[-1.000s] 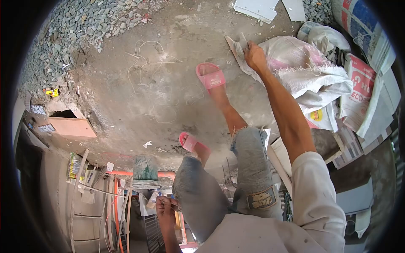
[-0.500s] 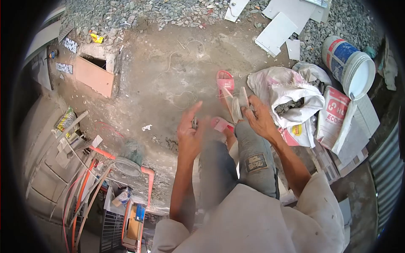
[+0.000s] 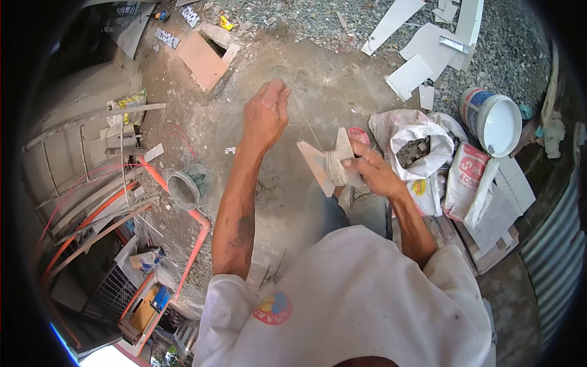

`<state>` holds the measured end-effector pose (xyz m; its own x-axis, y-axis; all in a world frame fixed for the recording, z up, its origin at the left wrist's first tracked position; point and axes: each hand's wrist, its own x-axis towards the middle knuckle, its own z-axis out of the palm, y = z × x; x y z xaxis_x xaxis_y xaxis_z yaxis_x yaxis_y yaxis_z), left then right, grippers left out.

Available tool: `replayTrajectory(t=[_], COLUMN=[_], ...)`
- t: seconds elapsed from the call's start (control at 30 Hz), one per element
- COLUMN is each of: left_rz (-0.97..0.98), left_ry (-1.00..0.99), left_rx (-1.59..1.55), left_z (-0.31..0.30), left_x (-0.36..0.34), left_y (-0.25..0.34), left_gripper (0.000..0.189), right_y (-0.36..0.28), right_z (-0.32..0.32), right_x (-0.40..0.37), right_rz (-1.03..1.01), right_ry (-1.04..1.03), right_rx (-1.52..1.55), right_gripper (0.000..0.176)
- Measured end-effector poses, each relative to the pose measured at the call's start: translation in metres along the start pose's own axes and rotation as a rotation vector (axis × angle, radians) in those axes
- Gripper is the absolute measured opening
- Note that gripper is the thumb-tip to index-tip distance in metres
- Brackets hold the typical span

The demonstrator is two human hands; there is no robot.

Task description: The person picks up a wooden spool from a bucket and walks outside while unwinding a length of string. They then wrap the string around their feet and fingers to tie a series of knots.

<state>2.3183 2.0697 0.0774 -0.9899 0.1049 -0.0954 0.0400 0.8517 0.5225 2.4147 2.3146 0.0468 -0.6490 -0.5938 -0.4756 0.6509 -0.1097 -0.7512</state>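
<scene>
My right hand point(image 3: 374, 170) grips one side of a flat, notched board point(image 3: 315, 164) with pale string point(image 3: 334, 167) wound round its middle. A thin strand runs from the winding up and left toward my left hand point(image 3: 267, 113), which is raised over the concrete floor with its fingers curled closed. Whether the strand lies inside those fingers is too fine to make out. Behind the board, part of a red slipper point(image 3: 359, 135) shows.
Right of my hands stand an open white sack of rubble point(image 3: 394, 131), a red-and-white bag point(image 3: 466, 180) and a bucket point(image 3: 498, 125). White board pieces point(image 3: 408, 76) lie on gravel. At left are a bucket point(image 3: 182, 189), orange pipes point(image 3: 202, 226) and wooden poles.
My left hand has moved up and away from the board, and its fingers have closed. The board is turned and shows its broad face. The view has shifted, with the surroundings tilted.
</scene>
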Motion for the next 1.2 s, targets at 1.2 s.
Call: replayTrajectory(t=[1.2], left_rz=[-0.241], left_ry=[0.374], left_rx=[-0.581], left_z=[-0.204], left_x=[-0.309], left_y=[0.093], left_gripper=[0.02], right_y=[-0.106], right_z=[0.257], right_x=[-0.043], right_rz=[-0.096], right_ry=[-0.496], right_rx=[0.695], right_gripper=[0.045])
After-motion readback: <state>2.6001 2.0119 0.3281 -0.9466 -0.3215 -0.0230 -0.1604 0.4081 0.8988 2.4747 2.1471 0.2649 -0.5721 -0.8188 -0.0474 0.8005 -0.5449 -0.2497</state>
